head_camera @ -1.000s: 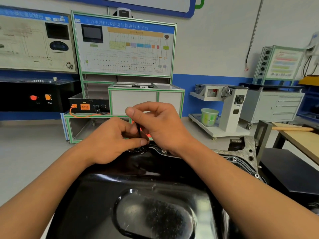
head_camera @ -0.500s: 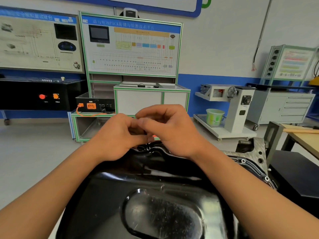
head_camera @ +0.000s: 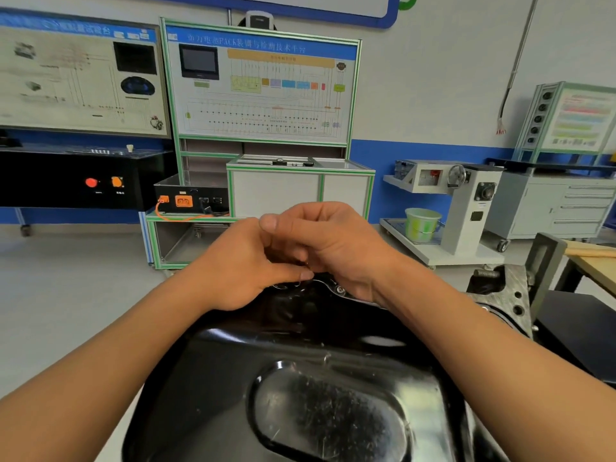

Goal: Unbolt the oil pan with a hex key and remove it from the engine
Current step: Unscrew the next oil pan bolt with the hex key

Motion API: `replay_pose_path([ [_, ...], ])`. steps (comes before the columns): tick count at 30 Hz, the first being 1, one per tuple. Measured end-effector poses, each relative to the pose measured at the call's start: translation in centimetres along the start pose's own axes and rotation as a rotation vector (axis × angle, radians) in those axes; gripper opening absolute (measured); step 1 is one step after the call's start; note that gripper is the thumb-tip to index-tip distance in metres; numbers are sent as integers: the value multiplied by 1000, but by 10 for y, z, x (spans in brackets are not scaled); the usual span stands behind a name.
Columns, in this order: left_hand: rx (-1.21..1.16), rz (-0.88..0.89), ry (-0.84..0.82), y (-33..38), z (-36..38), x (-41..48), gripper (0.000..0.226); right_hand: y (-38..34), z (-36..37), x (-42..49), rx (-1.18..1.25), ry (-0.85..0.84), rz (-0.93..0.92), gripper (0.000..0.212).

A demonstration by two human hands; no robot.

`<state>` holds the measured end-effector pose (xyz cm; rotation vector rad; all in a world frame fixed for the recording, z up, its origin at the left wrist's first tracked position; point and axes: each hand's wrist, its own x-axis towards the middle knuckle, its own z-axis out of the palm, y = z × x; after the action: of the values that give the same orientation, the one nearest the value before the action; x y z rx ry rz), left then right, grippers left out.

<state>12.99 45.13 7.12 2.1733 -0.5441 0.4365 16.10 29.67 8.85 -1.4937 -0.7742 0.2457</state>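
The person leaned over the black, glossy oil pan [head_camera: 233, 361], which filled the foreground in front of them. It sat bottom-up on the grey engine block [head_camera: 515, 295], and its flange still lay against the metal along the right side. Both bare forearms reached across the pan to its far rim, where the two hands met and touched. The left hand [head_camera: 240, 265] had its fingers curled inward and its thumb stretched out flat towards the other hand, just above the pan's edge. The right hand [head_camera: 336, 248] arched over it with the fingers bent and bunched, one fingertip poking out on top. From where I stood I couldn't tell what they were clamped on, if anything, because the gap between the palms was dark and covered. A small silver bolt [head_camera: 340, 289] showed in the flange just under the right hand's heel. Behind them stood a green-framed training panel [head_camera: 260, 85] with a wiring diagram. A black console [head_camera: 66, 181] with two orange lights was off to the left. A pale green bucket [head_camera: 422, 225] rested on a low trolley to the right, near a grey drawer cabinet [head_camera: 560, 208].
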Motion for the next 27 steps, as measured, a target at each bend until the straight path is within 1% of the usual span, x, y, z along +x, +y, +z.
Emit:
replay_pose_path([
  [2,17,6,4,-2,-1,0,14,3,1,-2,-113,54,-171,13],
  [3,29,6,6,-2,-2,0,15,4,2,-4,-177,51,-254,10],
  [4,36,10,11,-2,-3,-1,19,5,3,-6,-231,24,-307,10],
  [7,-9,38,-9,-1,-4,-2,13,4,5,-11,-279,-68,-314,14],
  [8,-27,20,-21,0,-4,-3,7,3,6,-11,-285,-73,-308,16],
  [10,-12,-8,-20,-1,-3,-2,6,4,7,-9,-317,-45,-323,21],
  [11,12,-4,-3,-1,-3,-2,5,5,6,-7,-322,-14,-332,20],
  [13,18,-3,25,-3,-3,-1,13,6,3,-7,-275,45,-303,15],
  [16,-47,-23,-15,-3,-3,-1,21,4,-4,-9,-153,45,-212,14],
  [17,-53,-28,-24,-3,-2,-1,24,4,-6,-8,-128,53,-187,17],
  [18,-53,-38,-26,-4,-2,-1,22,2,-5,-6,-109,66,-155,24],
  [20,-54,-50,-19,-5,-1,-1,14,-1,-3,-2,-71,89,-74,47],
  [21,-54,-44,-15,-4,-1,-1,13,-2,-2,0,-53,93,-35,52],
  [22,-44,-32,-18,-3,-1,-1,15,-3,-1,0,-33,93,0,54],
  [23,-24,-17,-27,-2,-1,-2,19,-3,1,1,-18,89,33,51],
  [25,-13,-7,-49,2,-1,-2,28,-4,2,1,-24,78,84,37],
  [27,-34,-11,-57,5,-2,-3,29,-5,1,0,-51,59,107,22],
])
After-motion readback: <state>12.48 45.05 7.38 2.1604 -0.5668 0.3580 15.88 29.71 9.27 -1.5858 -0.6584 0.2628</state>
